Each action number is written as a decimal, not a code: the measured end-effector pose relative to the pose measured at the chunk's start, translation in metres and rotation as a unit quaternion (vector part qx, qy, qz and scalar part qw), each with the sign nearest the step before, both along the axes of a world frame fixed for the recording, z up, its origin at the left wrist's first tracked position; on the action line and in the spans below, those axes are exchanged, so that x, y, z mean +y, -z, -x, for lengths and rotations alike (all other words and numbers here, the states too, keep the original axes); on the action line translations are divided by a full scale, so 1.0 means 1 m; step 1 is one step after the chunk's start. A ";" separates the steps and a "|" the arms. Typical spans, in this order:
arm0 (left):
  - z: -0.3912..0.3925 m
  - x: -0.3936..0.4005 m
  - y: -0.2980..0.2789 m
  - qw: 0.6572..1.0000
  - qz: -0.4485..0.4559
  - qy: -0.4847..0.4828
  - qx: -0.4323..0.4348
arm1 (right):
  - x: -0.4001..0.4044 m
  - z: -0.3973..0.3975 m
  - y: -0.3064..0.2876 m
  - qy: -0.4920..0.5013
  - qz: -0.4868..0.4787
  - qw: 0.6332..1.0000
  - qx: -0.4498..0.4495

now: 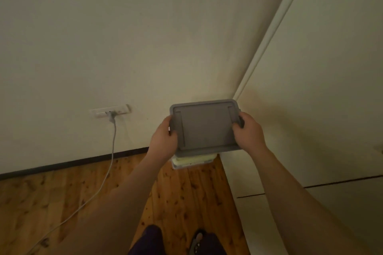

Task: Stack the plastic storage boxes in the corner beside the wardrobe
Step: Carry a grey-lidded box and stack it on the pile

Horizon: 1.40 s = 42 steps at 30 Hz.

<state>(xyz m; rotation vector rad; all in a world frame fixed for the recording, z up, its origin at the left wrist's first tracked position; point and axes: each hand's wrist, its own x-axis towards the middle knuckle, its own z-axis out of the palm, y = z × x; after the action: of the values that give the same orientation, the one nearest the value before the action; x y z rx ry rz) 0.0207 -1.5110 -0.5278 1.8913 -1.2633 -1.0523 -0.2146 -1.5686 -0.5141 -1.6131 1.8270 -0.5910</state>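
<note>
a grey-lidded plastic storage box [204, 127] is held by both hands in the corner between the pale wall [124, 37] and the white wardrobe [321, 89]. the left hand [163, 137] is curled around the left edge of the lid, the thumb laid on top and the fingers wrapped over the side; the right hand [248, 130] is curled likewise around the right edge, at what appears to be a dark side latch. directly beneath the held box, a second box [192, 161] with clear walls and pale yellowish contents is seen, only its near edge showing; whether the upper box is resting on it or held just above cannot be told. the lower box is set on the wooden floor [186, 196], close against the wardrobe's side. to the left, a grey cable [113, 147] is plugged into a wall socket [110, 111] and is trailed down across the floorboards.
</note>
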 end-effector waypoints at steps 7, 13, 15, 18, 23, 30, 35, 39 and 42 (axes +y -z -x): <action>-0.003 -0.033 0.107 1.000 0.004 -0.024 0.012 | -0.050 0.002 0.104 -0.009 -0.019 1.000 0.013; -0.009 -0.050 0.200 0.999 0.027 -0.027 0.010 | -0.070 0.001 0.199 -0.009 -0.005 1.000 0.026; -0.010 -0.054 0.233 0.999 0.035 -0.032 0.003 | -0.075 0.000 0.230 -0.016 -0.003 0.999 0.028; -0.012 -0.060 0.269 0.998 0.042 -0.037 -0.008 | -0.079 -0.002 0.266 -0.036 0.006 0.999 0.039; -0.010 -0.069 0.330 0.997 0.064 -0.025 -0.019 | -0.088 0.000 0.326 -0.049 0.025 0.998 0.029; -0.012 -0.071 0.376 0.996 0.070 -0.020 -0.047 | -0.091 -0.005 0.378 -0.040 0.048 0.998 0.020; -0.012 -0.077 0.387 0.996 0.070 -0.012 -0.052 | -0.094 -0.003 0.388 -0.041 0.053 0.997 0.039; -0.013 -0.085 0.389 0.995 0.076 -0.007 -0.060 | -0.103 -0.003 0.393 -0.044 0.050 0.997 0.033; -0.014 -0.088 0.392 0.995 0.075 -0.006 -0.073 | -0.106 -0.005 0.397 -0.047 0.048 0.997 0.031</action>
<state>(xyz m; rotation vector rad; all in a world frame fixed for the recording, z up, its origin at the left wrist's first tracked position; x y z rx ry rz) 0.0352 -1.5990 -0.9200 1.8853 -1.3716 -0.8025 -0.2100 -1.6743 -0.9115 -1.7888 1.7785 -0.6004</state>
